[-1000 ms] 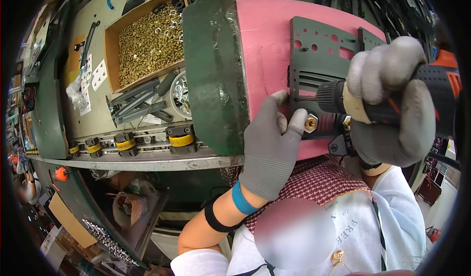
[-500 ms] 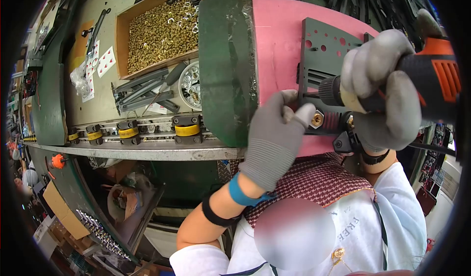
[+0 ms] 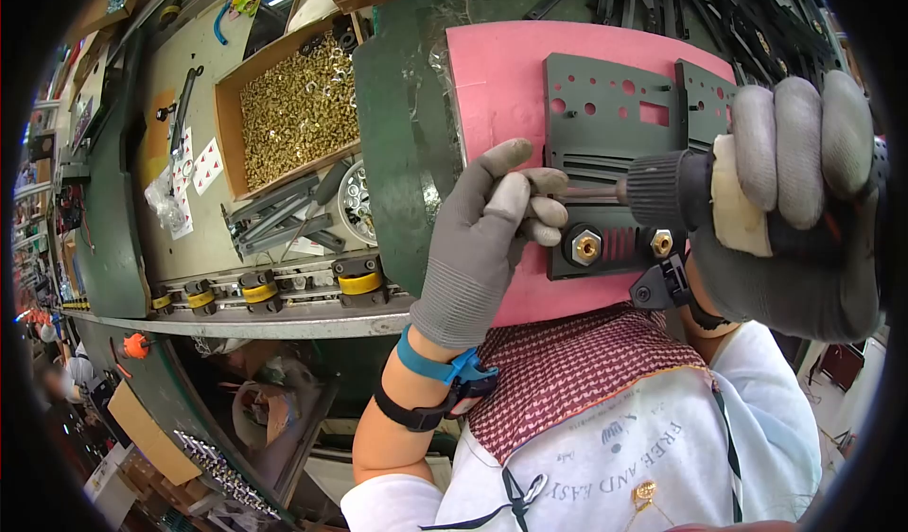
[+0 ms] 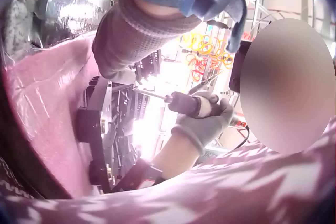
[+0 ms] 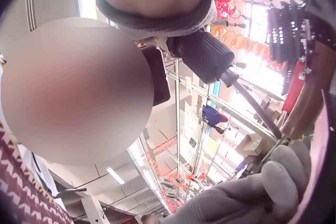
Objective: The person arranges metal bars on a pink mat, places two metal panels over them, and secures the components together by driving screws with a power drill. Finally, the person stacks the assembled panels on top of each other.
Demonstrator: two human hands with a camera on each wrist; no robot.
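My right hand (image 3: 804, 182), in a grey glove, grips a power drill (image 3: 667, 191) whose long bit (image 3: 596, 193) points left. At the bit's end, my gloved left hand (image 3: 478, 248) pinches with thumb and fingers. In the right wrist view, a small brass-coloured piece (image 5: 285, 141) shows between the bit's tip and the left fingers (image 5: 281, 182); its kind is too small to make out. Under the drill lies a dark grey metal plate (image 3: 610, 135) with holes and slots. Two brass fittings (image 3: 587, 246) sit at its near edge, beside a black bracket (image 3: 662, 284).
The plate lies on a pink mat (image 3: 492, 78) over a green work surface (image 3: 397, 135). To the left are a box of brass parts (image 3: 298, 121), a round dish of nuts (image 3: 357, 201), grey metal strips (image 3: 279, 215) and yellow-banded rollers (image 3: 359, 281). Black strips (image 3: 653, 2) pile at the back.
My left hand has moved from the plate's left edge up to the bit's end. The drill's bit, earlier over the plate's left side, now meets those fingers. The head view has shifted.
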